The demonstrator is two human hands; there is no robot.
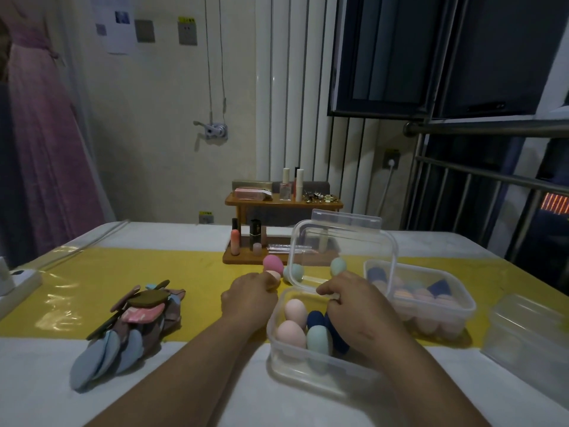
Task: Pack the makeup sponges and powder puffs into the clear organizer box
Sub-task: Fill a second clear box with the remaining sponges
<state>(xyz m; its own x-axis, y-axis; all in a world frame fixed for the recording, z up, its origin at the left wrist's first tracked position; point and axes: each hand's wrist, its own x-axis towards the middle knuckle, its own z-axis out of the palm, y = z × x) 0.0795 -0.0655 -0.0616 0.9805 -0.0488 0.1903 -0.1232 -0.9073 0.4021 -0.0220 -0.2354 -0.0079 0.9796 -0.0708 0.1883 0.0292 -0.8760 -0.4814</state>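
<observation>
Fingers (260, 282) of your left hand (249, 298) pinch a peach sponge (275, 276). Those of your right hand (354, 312) curl inside the clear box (308, 365); whether they grip anything is unclear. Around them sit two pink sponges (295, 308), one mint sponge (318, 337) and two navy sponges (315, 318). Beyond your fingers lie three loose sponges (273, 263), and puffs (132, 322) are piled to the left.

No legible text anywhere
</observation>
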